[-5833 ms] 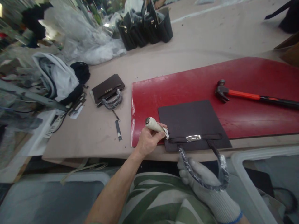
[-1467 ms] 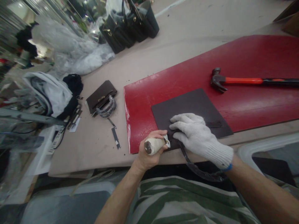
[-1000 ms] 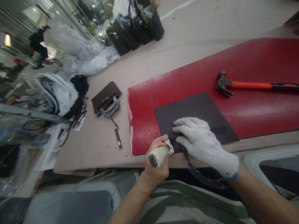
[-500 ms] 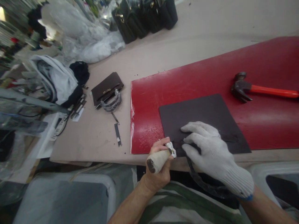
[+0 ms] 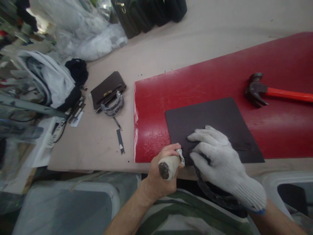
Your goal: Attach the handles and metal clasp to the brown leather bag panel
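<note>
My bare left hand is closed around a hand tool with a thick, pale wrapped handle. The handle's dark butt end faces me; its working tip is hidden behind my fingers. This hand is at the near left edge of a dark brown leather panel. My right hand, in a white knit glove, lies on the panel with its fingers spread. Beneath its thumb, a dark plastic-wrapped strap hangs over the table edge towards my lap. The panel rests on a red sheet.
A claw hammer with a red handle lies on the sheet at right. Left of the sheet are a small brown bag with a wrapped handle and a flat dark blade. Dark bags and clear plastic occupy the far side.
The view has shifted slightly. In my left hand the tool's handle has tilted, its butt end swinging a little right and towards me. My right hand stays nearly in place on the panel.
</note>
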Tool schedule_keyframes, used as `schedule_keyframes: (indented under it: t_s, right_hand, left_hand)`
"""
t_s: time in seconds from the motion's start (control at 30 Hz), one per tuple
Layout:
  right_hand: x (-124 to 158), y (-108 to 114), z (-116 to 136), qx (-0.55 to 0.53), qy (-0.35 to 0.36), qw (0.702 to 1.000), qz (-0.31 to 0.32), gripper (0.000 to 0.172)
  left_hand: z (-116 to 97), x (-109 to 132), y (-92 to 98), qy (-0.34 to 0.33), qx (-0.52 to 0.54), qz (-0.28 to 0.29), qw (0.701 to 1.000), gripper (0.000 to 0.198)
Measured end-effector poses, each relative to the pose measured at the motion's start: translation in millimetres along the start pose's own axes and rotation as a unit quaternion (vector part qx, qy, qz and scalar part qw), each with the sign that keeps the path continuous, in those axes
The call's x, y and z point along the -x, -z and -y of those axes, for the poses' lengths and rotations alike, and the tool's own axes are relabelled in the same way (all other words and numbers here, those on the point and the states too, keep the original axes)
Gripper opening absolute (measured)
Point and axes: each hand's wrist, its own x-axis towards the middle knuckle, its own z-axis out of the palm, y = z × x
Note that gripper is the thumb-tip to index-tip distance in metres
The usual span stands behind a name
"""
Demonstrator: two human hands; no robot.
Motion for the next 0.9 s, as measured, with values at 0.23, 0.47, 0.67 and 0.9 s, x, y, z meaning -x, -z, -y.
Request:
schedule_keyframes:
  t_s: [0.23, 0.47, 0.67, 0.9]
  right_hand:
    - [2.1, -1.5, -0.1, 0.001, -0.001, 1.0, -0.014, 0.016]
    - [3.0, -3.7, -1.6, -0.007, 0.004, 1.0, -0.026, 0.015]
    - [2.2, -4.5, -2.1, -0.003, 0.01, 0.999, -0.034, 0.015]
    - [8.6, -1.5, 2.9, -0.061, -0.004, 0.994, -0.091, 0.011]
  left_hand:
    - [-7.9, 3.5, -12.6, 0.005, -0.041, -0.051, 0.998, 0.028]
    - [-7.3, 5.9, -11.5, 0.014, -0.05, -0.059, 0.997, 0.022]
    - [-14.7, -6.7, -5.2, 0.036, -0.052, -0.013, 0.998, 0.028]
    - [-20.1, -15.8, -7.1, 0.021, -0.075, 0.01, 0.997, 0.031]
